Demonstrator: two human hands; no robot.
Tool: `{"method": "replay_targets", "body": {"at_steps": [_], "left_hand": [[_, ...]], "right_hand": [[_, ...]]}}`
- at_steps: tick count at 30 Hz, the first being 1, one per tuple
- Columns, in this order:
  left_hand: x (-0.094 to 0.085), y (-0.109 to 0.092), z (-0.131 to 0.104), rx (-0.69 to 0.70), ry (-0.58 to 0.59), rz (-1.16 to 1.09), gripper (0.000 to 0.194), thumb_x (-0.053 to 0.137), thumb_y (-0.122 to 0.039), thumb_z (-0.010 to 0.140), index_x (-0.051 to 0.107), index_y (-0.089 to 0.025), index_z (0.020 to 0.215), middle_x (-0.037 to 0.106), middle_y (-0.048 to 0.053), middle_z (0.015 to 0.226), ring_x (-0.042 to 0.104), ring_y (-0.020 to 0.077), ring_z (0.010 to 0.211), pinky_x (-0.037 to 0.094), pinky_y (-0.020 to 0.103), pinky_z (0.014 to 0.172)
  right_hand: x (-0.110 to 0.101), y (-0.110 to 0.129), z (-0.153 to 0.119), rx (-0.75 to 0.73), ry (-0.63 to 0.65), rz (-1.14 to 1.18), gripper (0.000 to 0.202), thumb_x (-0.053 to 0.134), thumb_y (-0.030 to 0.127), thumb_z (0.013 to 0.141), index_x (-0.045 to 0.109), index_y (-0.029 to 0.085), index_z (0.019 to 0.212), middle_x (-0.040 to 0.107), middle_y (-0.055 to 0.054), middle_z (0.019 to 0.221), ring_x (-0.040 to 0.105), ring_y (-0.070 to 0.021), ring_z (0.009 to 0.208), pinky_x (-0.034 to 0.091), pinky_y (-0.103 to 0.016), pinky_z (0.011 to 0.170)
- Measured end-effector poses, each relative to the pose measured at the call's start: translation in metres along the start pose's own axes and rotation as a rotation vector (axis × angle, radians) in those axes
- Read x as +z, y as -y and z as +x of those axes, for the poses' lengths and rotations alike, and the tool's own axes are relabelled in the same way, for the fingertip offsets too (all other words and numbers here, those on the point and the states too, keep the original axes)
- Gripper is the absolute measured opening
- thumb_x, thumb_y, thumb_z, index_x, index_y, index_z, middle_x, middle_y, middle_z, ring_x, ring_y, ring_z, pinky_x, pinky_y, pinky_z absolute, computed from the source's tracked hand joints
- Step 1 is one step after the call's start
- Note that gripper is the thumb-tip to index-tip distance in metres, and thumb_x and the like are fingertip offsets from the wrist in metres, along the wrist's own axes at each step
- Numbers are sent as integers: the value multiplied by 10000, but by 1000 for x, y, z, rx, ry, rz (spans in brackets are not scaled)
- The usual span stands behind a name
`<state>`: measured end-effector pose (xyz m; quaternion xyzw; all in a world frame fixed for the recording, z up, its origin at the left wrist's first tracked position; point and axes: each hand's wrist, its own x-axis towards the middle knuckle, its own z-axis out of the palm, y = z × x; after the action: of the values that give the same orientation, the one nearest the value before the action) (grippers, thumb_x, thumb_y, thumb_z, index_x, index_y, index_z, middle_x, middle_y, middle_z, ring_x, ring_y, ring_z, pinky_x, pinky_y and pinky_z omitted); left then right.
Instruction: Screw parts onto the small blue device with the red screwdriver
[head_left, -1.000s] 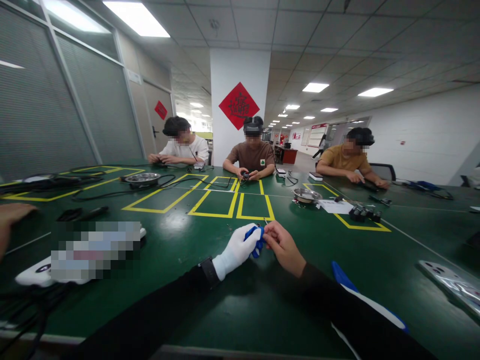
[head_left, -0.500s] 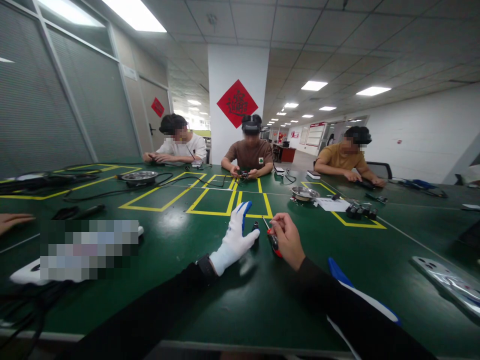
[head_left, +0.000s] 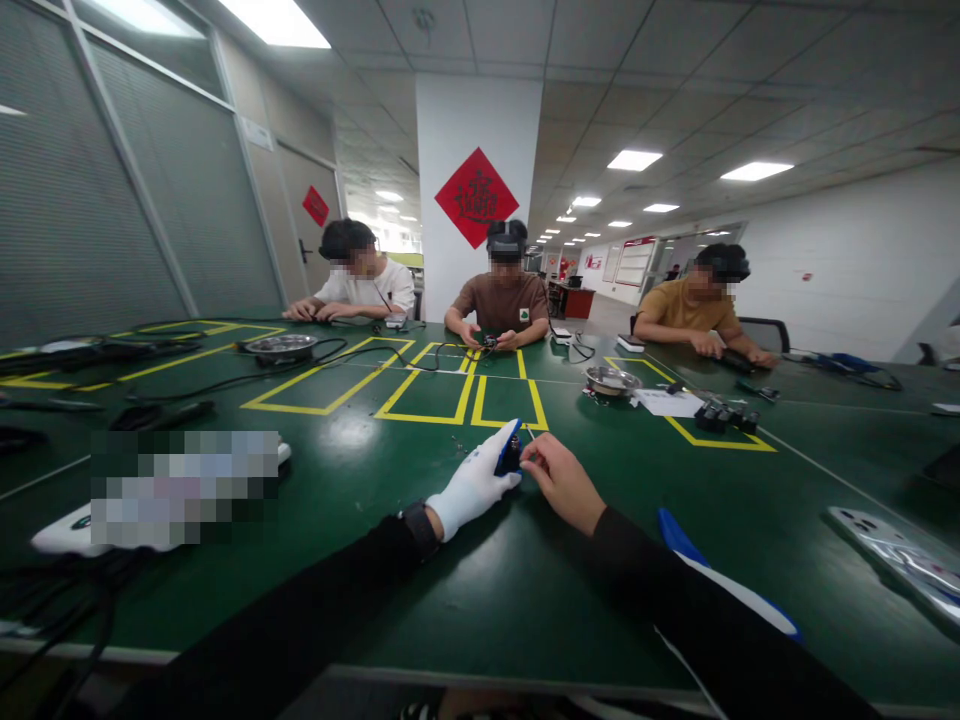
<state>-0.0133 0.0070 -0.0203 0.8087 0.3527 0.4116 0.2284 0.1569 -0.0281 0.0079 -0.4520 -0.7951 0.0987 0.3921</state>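
My left hand (head_left: 480,485), in a white glove with blue on the palm side, is closed round a small black part (head_left: 513,452) just above the green table. Close by on the right, my bare right hand (head_left: 561,478) has its fingers pinched beside that part. A thin metal shaft (head_left: 529,432) sticks up past the right fingertips; the red and black handle is hidden from view. Tiny pieces (head_left: 457,443) lie on the table beyond my left hand.
A blue and white glove (head_left: 720,580) lies by my right forearm, and a phone (head_left: 900,560) at the far right. Metal bowls (head_left: 611,380), paper (head_left: 667,402), black parts (head_left: 726,417) and cables lie farther off. Three people sit across the green table (head_left: 360,620).
My left hand has closed round the black part, which stood on the table before. My right hand has moved closer to it, and the screwdriver's red handle has gone out of sight.
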Motion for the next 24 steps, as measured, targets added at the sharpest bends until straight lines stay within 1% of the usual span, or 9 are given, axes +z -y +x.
{"method": "replay_targets", "body": {"at_steps": [2, 4, 7, 16, 20, 24], "left_hand": [[0, 3, 1, -38, -11, -3, 754, 615, -191, 720, 327, -194, 1417, 432, 85, 1418, 409, 234, 1301, 317, 390, 1112], [0, 4, 1, -61, -24, -9, 729, 629, -193, 706, 377, -192, 1391, 461, 83, 1397, 433, 236, 1283, 333, 383, 1104], [-1, 2, 1, -66, -34, -30, 712, 634, -183, 693, 411, -191, 1369, 492, 83, 1369, 461, 236, 1258, 342, 383, 1098], [1, 2, 4, -113, -55, -72, 709, 654, -196, 676, 434, -203, 1350, 551, 80, 1307, 523, 246, 1192, 398, 404, 1050], [-2, 0, 4, -95, -42, -49, 704, 666, -214, 675, 442, -195, 1343, 554, 85, 1303, 521, 253, 1193, 394, 412, 1052], [-2, -1, 3, -58, -29, -32, 701, 661, -192, 677, 441, -189, 1343, 544, 88, 1315, 507, 245, 1211, 377, 407, 1067]], "right_hand": [[2, 1, -1, -7, 10, -76, 51, 512, 190, 861, 559, 203, 846, 558, -20, 893, 537, -139, 704, 407, -275, 677], [4, 3, -2, -11, -8, -157, 54, 505, 194, 870, 555, 209, 861, 572, -21, 898, 546, -146, 722, 400, -273, 673], [5, 6, -2, -16, -20, -254, 61, 494, 195, 881, 551, 213, 873, 591, -22, 895, 559, -154, 741, 391, -272, 668], [1, 9, 1, -132, 12, -421, 150, 457, 206, 911, 601, 205, 870, 637, -49, 900, 581, -169, 784, 383, -276, 682], [-2, 6, 3, -207, 52, -479, 169, 456, 206, 912, 622, 197, 886, 648, -56, 903, 578, -173, 796, 380, -280, 709], [-8, 5, 5, -279, 101, -529, 181, 452, 200, 911, 632, 195, 892, 647, -58, 887, 574, -168, 788, 371, -277, 714]]}}
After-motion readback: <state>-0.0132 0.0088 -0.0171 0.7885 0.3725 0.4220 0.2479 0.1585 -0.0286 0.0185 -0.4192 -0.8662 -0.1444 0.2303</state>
